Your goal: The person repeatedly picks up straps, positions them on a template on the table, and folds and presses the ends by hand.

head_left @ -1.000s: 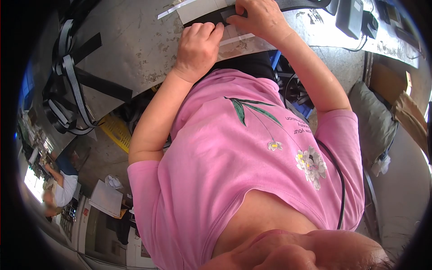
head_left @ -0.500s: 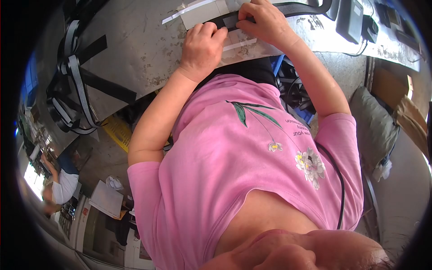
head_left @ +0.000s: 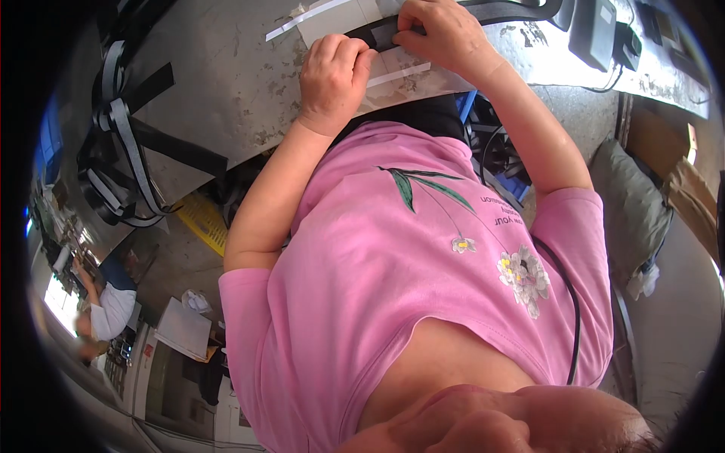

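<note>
A black strap (head_left: 521, 13) runs across the metal table top under both my hands, and a dark grey patch (head_left: 384, 37) shows on it between them. My left hand (head_left: 332, 79) is closed, its thumb and curled fingers at the strap's left part. On the other side of the patch, my right hand (head_left: 445, 38) pinches the strap with thumb and forefinger. The fingertips hide the exact grip points. Close to the hands lie a pale rectangular sheet (head_left: 332, 23) and a white strip (head_left: 396, 75).
Black and grey straps (head_left: 128, 140) hang over the table's left side. A dark box (head_left: 593, 34) with a cable stands at the right. Under the table edge are a blue crate (head_left: 517, 189) and a yellow one (head_left: 200, 219). A person (head_left: 109, 309) sits far left.
My left hand has shifted slightly left and up along the strap. My right hand stays nearly in place, still pinching. The whole view has moved a little.
</note>
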